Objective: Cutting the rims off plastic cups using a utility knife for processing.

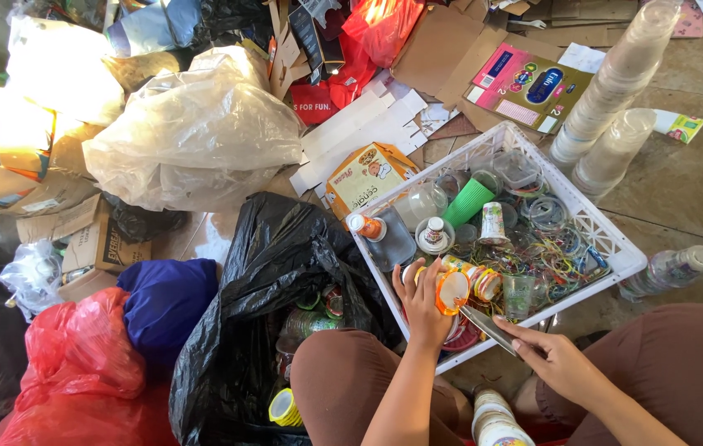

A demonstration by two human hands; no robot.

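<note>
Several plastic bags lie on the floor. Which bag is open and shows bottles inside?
The black bag, left of the white crate. Its mouth gapes open, with bottles visible inside. The red bag and the clear bag show no bottles.

Sharp daylight, glare upper left
</note>
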